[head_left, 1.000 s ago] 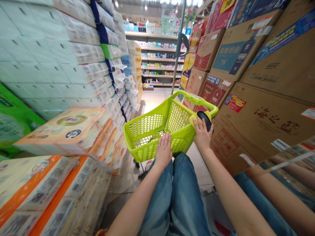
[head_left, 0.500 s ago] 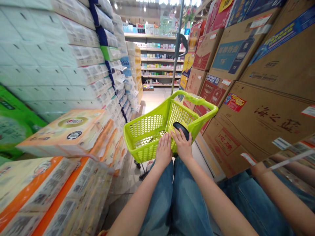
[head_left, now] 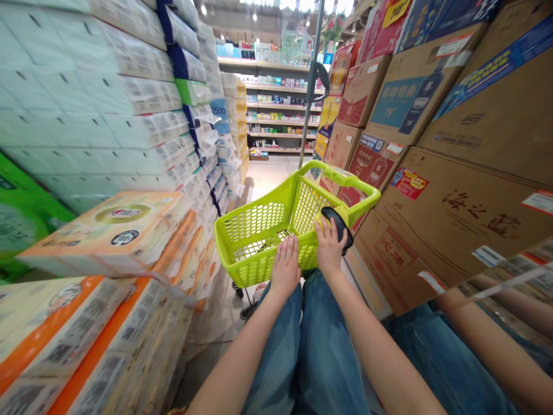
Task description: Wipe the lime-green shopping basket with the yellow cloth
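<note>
- Lime-green plastic shopping basket (head_left: 259,222): mesh walls, open top, upright on small wheels on the aisle floor, with a carry handle folded along its far rim.
- Black-and-yellow pull handle (head_left: 339,222): rounded grip at the basket's near right corner.

In a shop aisle, the left grip (head_left: 285,266) lies flat, fingers straight, on the near rim of a lime-green basket cart (head_left: 254,222). The right grip (head_left: 329,249) rests on the cart's black-padded handle (head_left: 340,225). Whether its fingers close round it cannot be told. Tissue packs (head_left: 129,115) are stacked on the left, cardboard boxes (head_left: 453,202) on the right.
</note>
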